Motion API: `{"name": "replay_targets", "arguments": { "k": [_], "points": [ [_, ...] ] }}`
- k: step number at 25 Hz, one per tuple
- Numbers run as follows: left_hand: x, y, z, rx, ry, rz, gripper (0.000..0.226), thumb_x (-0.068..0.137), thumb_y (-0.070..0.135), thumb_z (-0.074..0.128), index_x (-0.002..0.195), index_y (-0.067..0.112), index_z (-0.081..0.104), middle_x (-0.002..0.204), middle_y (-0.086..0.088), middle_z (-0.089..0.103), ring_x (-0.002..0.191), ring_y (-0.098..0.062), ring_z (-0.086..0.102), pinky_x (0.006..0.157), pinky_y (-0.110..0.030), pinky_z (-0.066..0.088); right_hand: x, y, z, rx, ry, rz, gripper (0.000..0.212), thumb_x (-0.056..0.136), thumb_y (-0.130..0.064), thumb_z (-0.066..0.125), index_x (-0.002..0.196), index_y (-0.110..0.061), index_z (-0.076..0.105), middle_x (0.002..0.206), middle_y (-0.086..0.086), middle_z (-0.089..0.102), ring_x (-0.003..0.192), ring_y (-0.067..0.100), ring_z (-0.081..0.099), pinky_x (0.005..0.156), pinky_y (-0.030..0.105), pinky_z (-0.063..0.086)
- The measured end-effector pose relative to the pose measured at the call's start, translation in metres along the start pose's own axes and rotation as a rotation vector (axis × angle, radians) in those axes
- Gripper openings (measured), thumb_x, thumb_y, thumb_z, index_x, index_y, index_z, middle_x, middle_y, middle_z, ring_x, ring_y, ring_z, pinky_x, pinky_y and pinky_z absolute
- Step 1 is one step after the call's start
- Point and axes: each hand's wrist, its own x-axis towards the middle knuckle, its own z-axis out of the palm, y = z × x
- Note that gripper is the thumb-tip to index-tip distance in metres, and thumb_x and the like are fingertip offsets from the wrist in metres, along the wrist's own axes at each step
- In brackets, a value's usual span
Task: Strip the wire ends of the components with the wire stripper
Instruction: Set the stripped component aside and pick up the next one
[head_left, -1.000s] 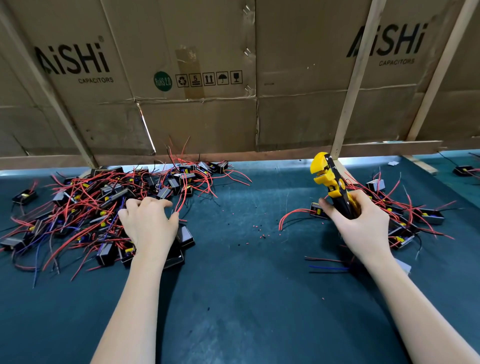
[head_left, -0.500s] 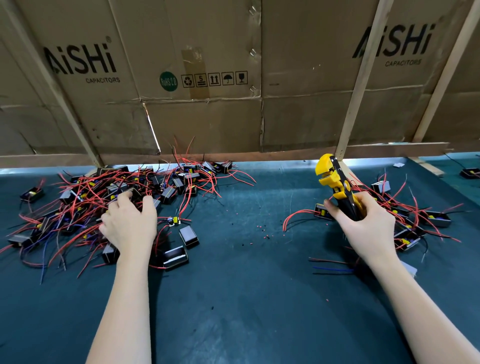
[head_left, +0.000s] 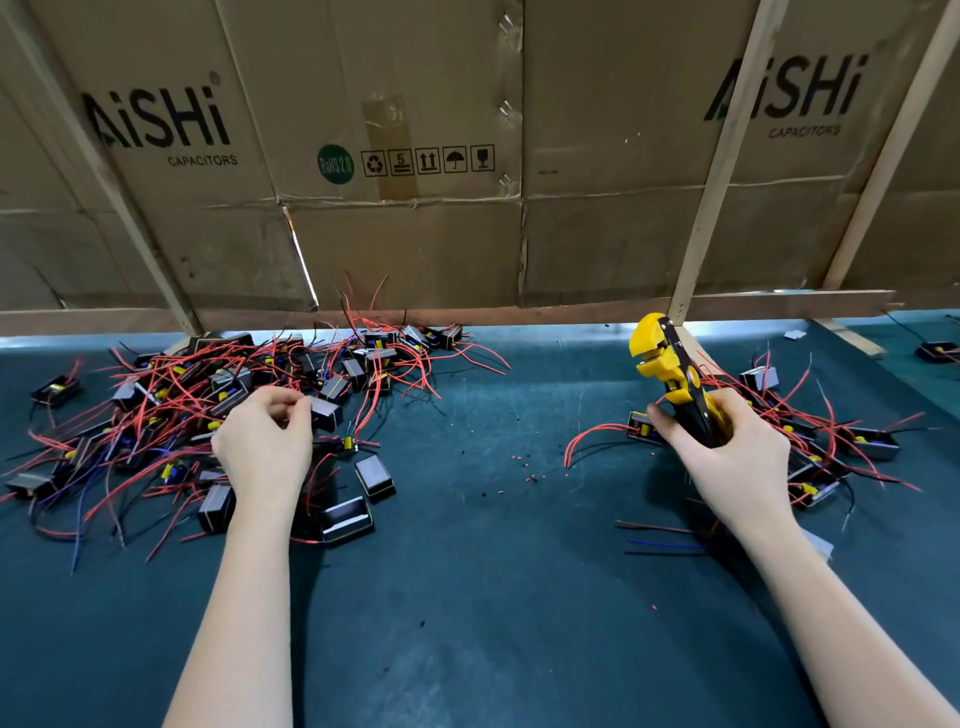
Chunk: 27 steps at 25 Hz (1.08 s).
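Observation:
A big pile of small black box components (head_left: 171, 410) with red, blue and black wires lies at the left of the dark green table (head_left: 467, 597). My left hand (head_left: 265, 447) is over its right edge, thumb and fingers pinching one black component (head_left: 326, 413). My right hand (head_left: 737, 457) grips the yellow and black wire stripper (head_left: 670, 374) by its handles, jaws pointing up. A smaller heap of components (head_left: 841, 441) lies just right of that hand, and one component with red wires (head_left: 638, 427) sits by its thumb.
A cardboard wall with wooden slats (head_left: 711, 171) stands along the table's far edge. Tiny red and black bits of insulation (head_left: 524, 462) dot the table's middle. Loose cut wires (head_left: 660, 543) lie beside my right wrist. Another component (head_left: 937, 351) sits at the far right.
My left hand has slid right along the pile's edge and closed its fingers on a black component. My right hand keeps the stripper upright in about the same place.

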Motion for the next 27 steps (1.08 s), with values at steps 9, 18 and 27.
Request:
{"name": "replay_targets", "arguments": {
  "k": [9, 18, 27],
  "points": [
    [-0.041, 0.05, 0.023, -0.131, -0.452, 0.742, 0.014, 0.081, 0.002, 0.075, 0.091, 0.011, 0.071, 0.079, 0.007, 0.062, 0.079, -0.018, 0.061, 0.082, -0.038, 0.05, 0.002, 0.0, 0.004, -0.003, -0.013, 0.001, 0.038, 0.074, -0.054, 0.075, 0.08, -0.02, 0.061, 0.073, -0.003, 0.064, 0.074, 0.013, 0.056, 0.066, 0.02, 0.042],
    [-0.06, 0.056, 0.047, 0.088, -0.332, 0.719, 0.042, 0.07, 0.03, 0.085, 0.103, 0.013, 0.065, 0.104, -0.001, 0.06, 0.101, -0.026, 0.051, 0.087, -0.039, 0.041, 0.0, 0.001, 0.003, -0.039, -0.017, -0.019, 0.039, 0.074, -0.052, 0.078, 0.076, -0.019, 0.057, 0.069, -0.003, 0.061, 0.072, 0.017, 0.056, 0.067, 0.03, 0.043],
    [-0.067, 0.056, 0.047, -0.006, -0.466, 0.446, 0.051, 0.065, 0.034, 0.089, 0.098, 0.014, 0.055, 0.102, 0.003, 0.05, 0.073, -0.019, 0.058, 0.077, -0.037, 0.048, -0.005, -0.004, 0.006, -0.259, -0.044, -0.178, 0.039, 0.071, -0.051, 0.078, 0.08, -0.019, 0.056, 0.075, -0.006, 0.058, 0.073, 0.02, 0.055, 0.072, 0.042, 0.047]
  ]
}}
